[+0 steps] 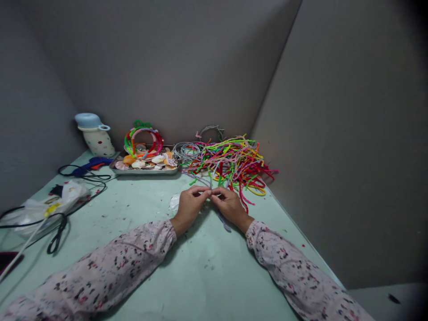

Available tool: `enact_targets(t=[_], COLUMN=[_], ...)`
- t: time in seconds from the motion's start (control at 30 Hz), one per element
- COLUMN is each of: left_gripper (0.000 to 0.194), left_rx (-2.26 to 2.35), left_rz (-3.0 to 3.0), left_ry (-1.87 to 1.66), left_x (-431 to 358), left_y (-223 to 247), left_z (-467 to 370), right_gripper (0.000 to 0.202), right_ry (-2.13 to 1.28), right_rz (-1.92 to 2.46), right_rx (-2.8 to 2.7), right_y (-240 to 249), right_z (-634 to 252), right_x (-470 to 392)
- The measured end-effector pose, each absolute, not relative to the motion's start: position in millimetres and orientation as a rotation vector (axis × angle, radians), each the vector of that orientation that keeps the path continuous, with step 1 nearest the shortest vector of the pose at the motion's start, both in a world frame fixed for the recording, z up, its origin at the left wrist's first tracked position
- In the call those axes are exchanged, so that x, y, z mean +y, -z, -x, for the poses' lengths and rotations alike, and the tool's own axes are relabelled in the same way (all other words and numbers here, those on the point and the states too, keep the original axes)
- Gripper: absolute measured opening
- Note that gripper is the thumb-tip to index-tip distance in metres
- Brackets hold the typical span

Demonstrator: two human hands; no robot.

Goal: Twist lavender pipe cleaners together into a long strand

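Hands (211, 191) near pipe-cleaner pile (234, 158)

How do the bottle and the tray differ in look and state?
The bottle is tall and pale with a blue lid; the tray is low and metallic. The bottle is closed, while the tray is open and holds shells and colorful rings. Both rest on the table.

Looks like smooth metal on the tray (145, 172), fuzzy and matt on the stems (230, 156), matt cloth on the sleeves (127, 255), glossy, crinkled plastic on the bag (72, 191).
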State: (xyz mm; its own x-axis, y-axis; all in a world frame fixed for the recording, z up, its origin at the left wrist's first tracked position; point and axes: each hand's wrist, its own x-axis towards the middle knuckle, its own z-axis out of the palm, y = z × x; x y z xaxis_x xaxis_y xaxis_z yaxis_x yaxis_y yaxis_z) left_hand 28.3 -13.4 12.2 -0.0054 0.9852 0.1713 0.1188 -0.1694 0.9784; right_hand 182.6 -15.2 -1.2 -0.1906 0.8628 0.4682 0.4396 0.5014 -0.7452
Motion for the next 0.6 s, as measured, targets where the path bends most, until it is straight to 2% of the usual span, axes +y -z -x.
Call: enact_targets(t=[0.6], left_gripper=[0.027], left_rx=[1.237], left_rz=[-1.415], left_ry=[-1.294], left_x=[-12.4], left_y=[-10.7], left_z=[-28.7], right_gripper=[0.015], right_ry=[-0.557], right_rz=[1.061], right_rx=[-1.834], right_y=[3.4], right_z=[-183.3], right_x=[-15.0])
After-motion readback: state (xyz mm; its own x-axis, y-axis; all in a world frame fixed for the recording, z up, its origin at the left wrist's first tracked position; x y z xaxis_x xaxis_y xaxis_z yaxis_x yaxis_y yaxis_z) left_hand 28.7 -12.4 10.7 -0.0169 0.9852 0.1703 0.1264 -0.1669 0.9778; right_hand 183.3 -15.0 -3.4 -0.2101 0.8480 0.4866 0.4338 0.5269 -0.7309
